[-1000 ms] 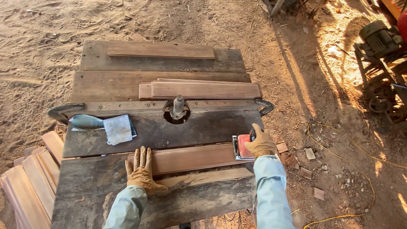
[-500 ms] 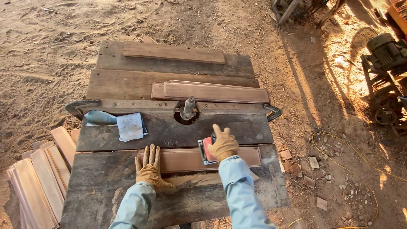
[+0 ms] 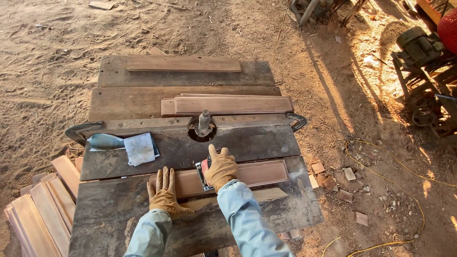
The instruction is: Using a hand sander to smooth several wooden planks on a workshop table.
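My right hand (image 3: 220, 166), in a tan work glove, grips a red power sander (image 3: 203, 170) that rests on a long reddish moulded board (image 3: 259, 173). This board lies lengthwise near the front of a dark wooden workbench (image 3: 119, 214). My left hand (image 3: 163, 194), also gloved, lies flat with fingers spread on the board's left end, a hand's width left of the sander. A second, paler strip of wood (image 3: 266, 194) lies just in front of the board.
A metal spindle (image 3: 203, 122) sticks up from a round hole mid-bench. Folded sandpaper sheets (image 3: 138, 147) lie at the left. More boards (image 3: 228, 104) rest at the back, a stack of planks (image 3: 43, 209) on the ground left. A yellow cable (image 3: 409, 176) and machinery (image 3: 423, 52) are at right.
My right hand has slid the sander leftward along the board, from its right end to near its middle. My left hand has stayed pressed on the left end.
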